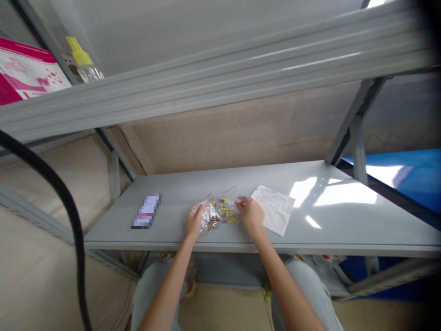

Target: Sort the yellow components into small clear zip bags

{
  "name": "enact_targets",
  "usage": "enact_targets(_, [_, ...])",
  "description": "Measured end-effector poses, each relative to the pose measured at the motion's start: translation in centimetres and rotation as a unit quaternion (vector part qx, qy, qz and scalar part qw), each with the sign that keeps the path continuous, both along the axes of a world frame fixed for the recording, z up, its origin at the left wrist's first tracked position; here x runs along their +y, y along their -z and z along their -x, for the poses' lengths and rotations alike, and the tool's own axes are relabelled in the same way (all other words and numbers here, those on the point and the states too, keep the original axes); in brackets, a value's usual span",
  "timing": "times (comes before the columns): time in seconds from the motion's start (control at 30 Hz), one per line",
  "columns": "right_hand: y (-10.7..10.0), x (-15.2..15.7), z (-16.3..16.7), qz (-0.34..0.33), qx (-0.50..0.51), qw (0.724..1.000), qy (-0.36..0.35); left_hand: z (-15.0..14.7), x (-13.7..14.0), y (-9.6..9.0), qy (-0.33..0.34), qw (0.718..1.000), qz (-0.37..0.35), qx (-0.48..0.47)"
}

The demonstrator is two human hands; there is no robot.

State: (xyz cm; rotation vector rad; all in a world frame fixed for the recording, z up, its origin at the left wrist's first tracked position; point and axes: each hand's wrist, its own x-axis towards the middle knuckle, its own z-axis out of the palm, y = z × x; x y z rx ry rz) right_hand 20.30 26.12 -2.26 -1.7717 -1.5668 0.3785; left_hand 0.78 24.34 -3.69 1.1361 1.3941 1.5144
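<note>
My left hand (pixel 195 222) is closed on the edge of a clear zip bag (pixel 211 217) with a reddish seal strip and small brownish items inside. Several small yellow pieces (pixel 227 214) lie in loose rows just right of the bag, some of them seemingly on or under clear plastic. Over the right side of these pieces is my right hand (pixel 251 213), its thumb and fingers drawn together. Whatever its fingertips hold, if anything, is too small to make out. A white cloth or paper sheet (pixel 274 209) lies flat beside and partly behind my right hand.
A phone (pixel 146 210), its screen blurred out, rests on the left of the grey tabletop (pixel 186 184). Above runs a grey shelf edge (pixel 206 82), with a yellow-capped bottle (pixel 82 59) and a pink-and-white box (pixel 27 71) at left. A black cable (pixel 65 197) curves down the left side.
</note>
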Motion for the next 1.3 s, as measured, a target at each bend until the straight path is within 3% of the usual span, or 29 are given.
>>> enact_targets(0.1, [-1.0,-0.3,0.8,-0.065,0.153,0.984,-0.062,0.0,0.1,0.1,0.001,1.000,-0.004,-0.007])
enact_targets(0.2, [-1.0,-1.1,2.6,-0.050,0.287,0.939,-0.184,-0.1,0.1,0.1,0.011,1.000,-0.010,-0.017])
enact_targets(0.33, [0.2,-2.4,5.1,-0.026,0.256,0.942,-0.216,-0.3,-0.1,-0.3,0.016,1.000,0.000,-0.011])
enact_targets(0.53, [0.3,-2.8,5.9,-0.059,0.170,0.950,-0.256,-0.6,-0.2,-0.5,0.037,0.997,-0.020,0.069])
enact_targets(0.6, [0.3,-2.4,5.2,-0.063,0.137,0.962,-0.226,-0.5,-0.1,-0.4,0.011,0.996,-0.017,0.082])
enact_targets(0.73, [0.8,-1.6,3.5,-0.081,0.044,0.993,-0.074,-0.2,-0.1,-0.2,-0.007,0.998,-0.013,0.061])
enact_targets(0.83, [1.0,-1.3,2.3,-0.041,-0.045,0.998,-0.012,-0.3,-0.1,-0.5,-0.002,0.999,0.000,0.039])
enact_targets(1.07, [0.8,-0.8,1.7,0.039,-0.068,0.996,-0.042,-0.3,-0.3,-0.5,0.002,0.999,0.012,0.030])
enact_targets(1.3, [1.4,-1.2,3.2,-0.020,-0.113,0.993,0.002,-0.4,-0.4,-0.6,0.003,1.000,0.009,0.027])
